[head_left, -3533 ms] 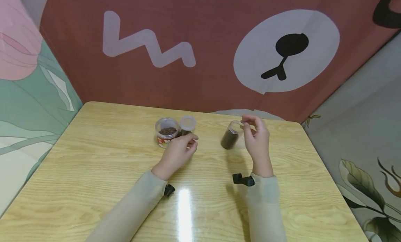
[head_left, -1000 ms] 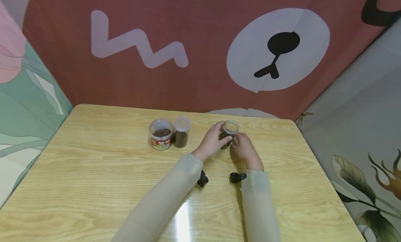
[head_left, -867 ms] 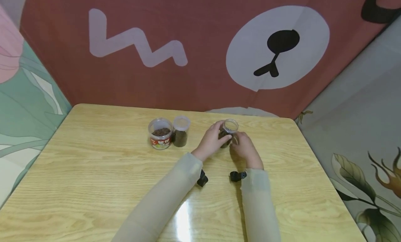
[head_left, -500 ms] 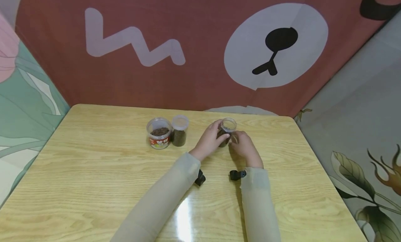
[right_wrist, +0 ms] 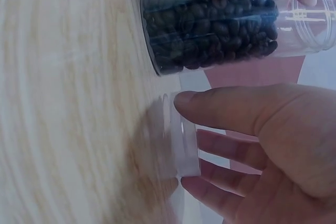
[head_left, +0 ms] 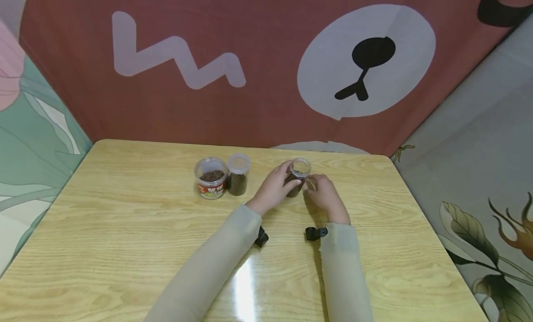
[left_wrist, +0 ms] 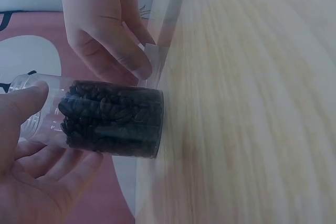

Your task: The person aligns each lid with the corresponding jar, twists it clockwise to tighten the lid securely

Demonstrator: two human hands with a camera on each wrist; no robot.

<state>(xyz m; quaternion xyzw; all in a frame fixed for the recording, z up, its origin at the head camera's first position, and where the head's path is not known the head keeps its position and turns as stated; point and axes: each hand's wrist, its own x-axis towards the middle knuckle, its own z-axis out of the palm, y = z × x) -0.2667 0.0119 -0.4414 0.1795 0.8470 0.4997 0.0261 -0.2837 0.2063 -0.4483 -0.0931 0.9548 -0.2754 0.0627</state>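
My left hand [head_left: 268,192] grips a clear open jar [left_wrist: 113,119] of dark beans that look like coffee beans. The thumb lies on the near side and the fingers reach round the back. It stands upright on the wooden table, its mouth uncovered. Just right of it, my right hand [head_left: 325,195] holds a translucent white lid [right_wrist: 187,153] low at the tabletop, thumb on one edge and fingers on the other. In the head view that lid is mostly hidden by the hand.
To the left stand a wide open tub [head_left: 211,178] with brown contents and a red label, and a lidded jar [head_left: 238,176] with dark contents. Behind the table [head_left: 125,220] hangs a red printed cloth [head_left: 275,109].
My left hand has left the lidded jar and taken hold of the open jar, lately shifting it slightly left. My right hand has come down from beside the jar's rim to the lid.
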